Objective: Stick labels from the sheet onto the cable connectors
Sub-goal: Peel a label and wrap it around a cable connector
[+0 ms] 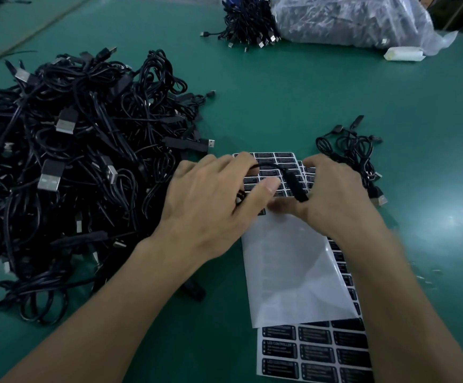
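Both hands meet over the label sheet (288,272) on the counter (280,100). The left hand (211,205) curls its fingers round a black cable (269,165); the right hand (332,194) seems to pinch the connector (298,189), fingertips hidden underneath, thumb blurred. The hands cover the sheet's middle

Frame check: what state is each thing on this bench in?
Top label sheet: near part stripped bare, far rows full.
Lower label sheet: full, partly covered.
Cable: held by left hand above the sheet.
Connector: gripped by right hand.
Big cable pile: tangled, loose.
Small cable pile: loose, right of the sheet.
Plastic bag: full of cables, more bunched beside it.
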